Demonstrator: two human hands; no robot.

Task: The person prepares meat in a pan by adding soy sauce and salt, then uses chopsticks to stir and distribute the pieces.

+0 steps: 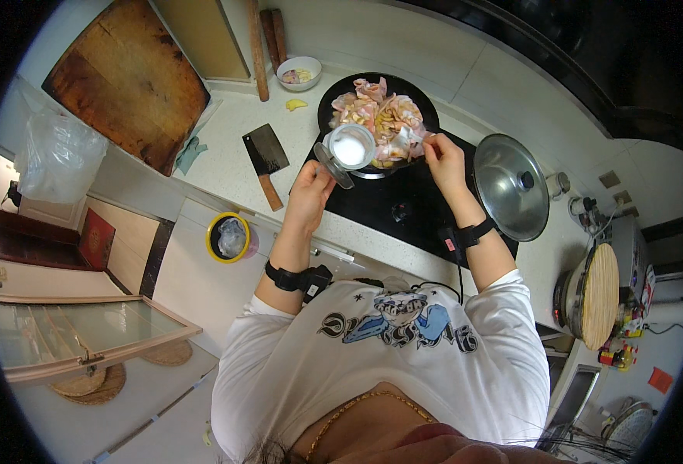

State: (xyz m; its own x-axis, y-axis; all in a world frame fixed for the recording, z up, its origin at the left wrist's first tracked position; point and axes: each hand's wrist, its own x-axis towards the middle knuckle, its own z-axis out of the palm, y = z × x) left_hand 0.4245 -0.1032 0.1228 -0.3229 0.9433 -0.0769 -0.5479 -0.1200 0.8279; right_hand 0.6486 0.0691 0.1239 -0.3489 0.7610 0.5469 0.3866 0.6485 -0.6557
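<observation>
My left hand [313,188] holds a clear lidded jar [351,147] of white granules by its side, its lid [334,166] hinged back, over the near left rim of a black pan [331,95]. Raw pale meat pieces [402,112] with yellowish slices fill the pan, on the black cooktop [376,203]. At the pan's right edge my right hand [444,156] pinches a small, pale, spoon-like utensil [415,137], its tip over the meat. Its bowl is hard to make out.
A cleaver [267,156] lies left of the cooktop, near a yellow peel-like piece [296,104] and a white bowl [299,73] of chopped pieces. A glass pan lid [511,187] rests at the right. A wooden board [129,81] stands far left; a yellow-rimmed bin [209,238] is below the counter.
</observation>
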